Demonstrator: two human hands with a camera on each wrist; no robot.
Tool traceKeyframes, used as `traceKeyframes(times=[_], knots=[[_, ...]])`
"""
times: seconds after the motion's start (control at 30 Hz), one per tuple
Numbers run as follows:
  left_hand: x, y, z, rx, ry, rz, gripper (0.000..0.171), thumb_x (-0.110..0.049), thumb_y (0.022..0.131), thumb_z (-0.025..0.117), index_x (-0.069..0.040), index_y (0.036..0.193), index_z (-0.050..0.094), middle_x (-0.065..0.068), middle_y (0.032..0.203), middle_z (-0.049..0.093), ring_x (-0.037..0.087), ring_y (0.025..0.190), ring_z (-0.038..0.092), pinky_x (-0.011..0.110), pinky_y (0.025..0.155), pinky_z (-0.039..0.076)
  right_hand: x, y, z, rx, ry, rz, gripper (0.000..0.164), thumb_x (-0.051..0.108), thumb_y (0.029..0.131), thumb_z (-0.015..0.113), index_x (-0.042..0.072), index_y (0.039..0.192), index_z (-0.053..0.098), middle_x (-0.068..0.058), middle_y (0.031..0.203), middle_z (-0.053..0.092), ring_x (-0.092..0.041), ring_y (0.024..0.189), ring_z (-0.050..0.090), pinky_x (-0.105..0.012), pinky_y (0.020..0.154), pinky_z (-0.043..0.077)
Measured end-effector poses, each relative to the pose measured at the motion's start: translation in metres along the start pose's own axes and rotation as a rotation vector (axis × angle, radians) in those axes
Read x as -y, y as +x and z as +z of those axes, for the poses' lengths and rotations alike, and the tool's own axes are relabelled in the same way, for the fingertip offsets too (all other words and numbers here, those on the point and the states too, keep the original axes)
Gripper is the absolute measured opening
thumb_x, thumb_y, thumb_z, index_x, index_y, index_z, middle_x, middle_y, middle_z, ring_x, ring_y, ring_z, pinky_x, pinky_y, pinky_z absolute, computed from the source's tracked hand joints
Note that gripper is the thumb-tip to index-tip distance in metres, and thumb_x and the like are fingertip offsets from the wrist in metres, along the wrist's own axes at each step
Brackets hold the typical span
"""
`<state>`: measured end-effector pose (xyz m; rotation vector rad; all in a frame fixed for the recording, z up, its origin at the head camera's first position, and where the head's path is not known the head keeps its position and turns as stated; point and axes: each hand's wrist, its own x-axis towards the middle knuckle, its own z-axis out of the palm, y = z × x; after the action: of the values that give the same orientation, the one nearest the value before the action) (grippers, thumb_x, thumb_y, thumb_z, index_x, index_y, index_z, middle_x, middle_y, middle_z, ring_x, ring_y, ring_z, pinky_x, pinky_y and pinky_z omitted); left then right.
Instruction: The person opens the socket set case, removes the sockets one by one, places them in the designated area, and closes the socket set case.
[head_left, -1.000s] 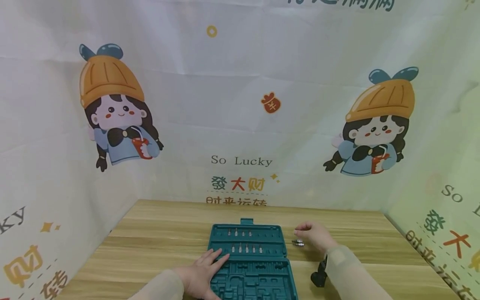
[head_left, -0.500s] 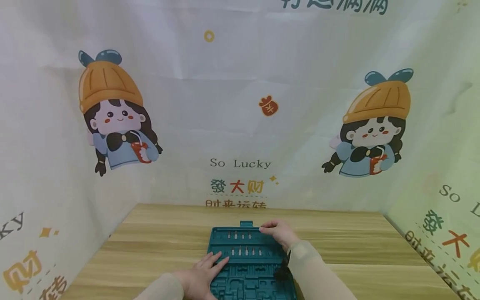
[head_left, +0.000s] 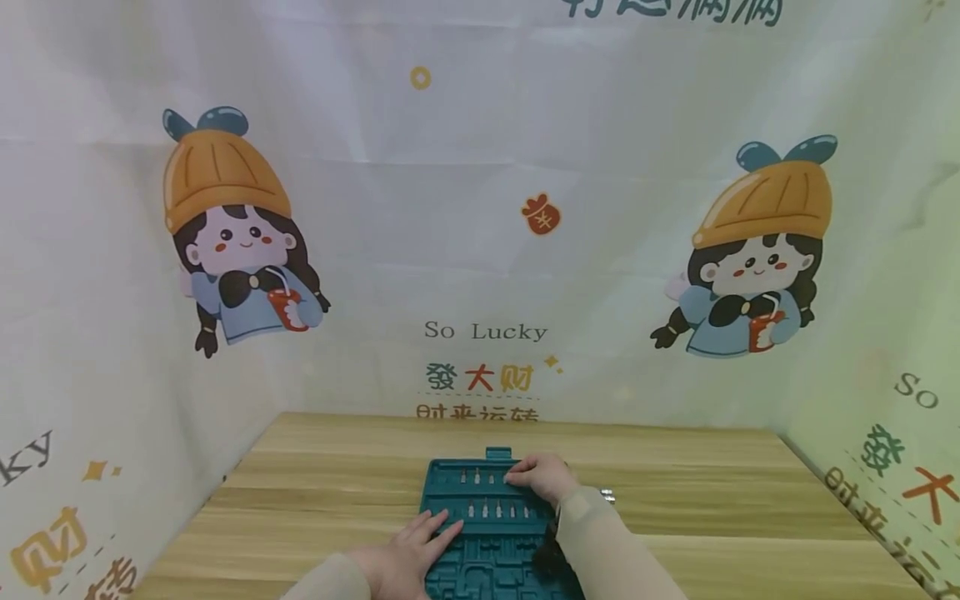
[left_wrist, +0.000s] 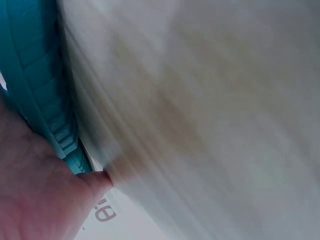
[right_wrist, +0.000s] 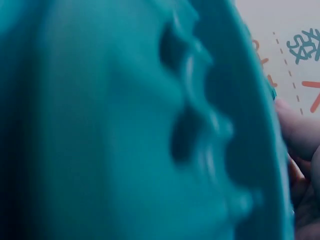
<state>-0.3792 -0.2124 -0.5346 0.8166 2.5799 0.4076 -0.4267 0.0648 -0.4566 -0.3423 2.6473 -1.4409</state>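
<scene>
A teal plastic tool case (head_left: 480, 546) lies unfolded on the table, with small screwdriver bits (head_left: 484, 508) standing in two rows of its far half. My left hand (head_left: 393, 560) rests spread on the case's left side, fingertips near the fold. Over the far row, my right hand (head_left: 546, 477) pinches a small bit at the right end of the bits standing there; the fingers mostly hide it. In the right wrist view, the case wall (right_wrist: 125, 150) fills most of the picture and the right hand's fingers (right_wrist: 300, 132) show behind its edge.
Small shiny metal pieces (head_left: 607, 496) lie on the wooden table (head_left: 697, 533) right of the case, partly hidden by the right sleeve. A latch tab (head_left: 498, 453) sticks out of the case's far edge. A printed cloth (head_left: 375, 250) hangs behind the table.
My right hand has moved left from beside the metal pieces to over the case's far row, then slightly farther left and nearer. My left hand has stayed on the case.
</scene>
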Motion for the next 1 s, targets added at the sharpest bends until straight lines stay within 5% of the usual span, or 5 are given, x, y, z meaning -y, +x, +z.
traceKeyframes(times=[0.17,0.3,0.4,0.73,1.0], knots=[[-0.017,-0.010,-0.010,-0.002,-0.023,-0.011,0.099,-0.078,0.073,0.059,-0.047,0.152,0.007,-0.004,0.160,0.009,0.033,0.145,0.010,0.065,0.100,0.030,0.004,-0.001,0.000,-0.045,-0.088,-0.012,0.014,0.021,0.087,0.073,0.009,0.092,0.077,-0.007,0.104,0.070,-0.037,0.109,0.057,-0.069,0.102,0.007],[-0.050,-0.032,-0.027,-0.010,-0.043,-0.041,0.097,-0.075,0.075,0.061,-0.044,0.153,0.012,-0.004,0.160,0.012,0.031,0.145,0.011,0.063,0.103,0.029,0.004,-0.001,0.000,-0.047,-0.112,0.006,0.014,0.022,0.087,0.072,0.011,0.093,0.077,-0.008,0.107,0.070,-0.039,0.113,0.055,-0.067,0.103,0.007],[-0.054,-0.035,-0.029,-0.004,-0.054,-0.046,0.097,-0.073,0.075,0.062,-0.043,0.153,0.014,-0.003,0.159,0.013,0.032,0.145,0.011,0.063,0.103,0.028,0.005,-0.001,0.002,-0.043,-0.125,0.023,0.014,0.023,0.088,0.072,0.012,0.093,0.077,-0.008,0.108,0.069,-0.040,0.114,0.054,-0.067,0.104,0.007],[-0.009,-0.008,-0.005,-0.001,-0.057,-0.001,0.098,-0.076,0.074,0.059,-0.046,0.152,0.009,-0.003,0.161,0.009,0.035,0.145,0.009,0.066,0.102,0.027,0.009,-0.002,0.012,-0.104,-0.073,0.114,0.014,0.022,0.085,0.075,0.011,0.093,0.077,-0.014,0.116,0.066,-0.046,0.123,0.044,-0.065,0.107,0.004],[0.003,-0.001,0.000,-0.023,-0.032,0.036,0.099,-0.077,0.074,0.060,-0.046,0.152,0.007,-0.002,0.160,0.010,0.035,0.145,0.010,0.065,0.100,0.029,0.010,-0.001,0.017,-0.148,-0.034,0.165,0.016,0.022,0.084,0.076,0.009,0.093,0.077,-0.016,0.119,0.064,-0.052,0.129,0.027,-0.061,0.109,0.002]])
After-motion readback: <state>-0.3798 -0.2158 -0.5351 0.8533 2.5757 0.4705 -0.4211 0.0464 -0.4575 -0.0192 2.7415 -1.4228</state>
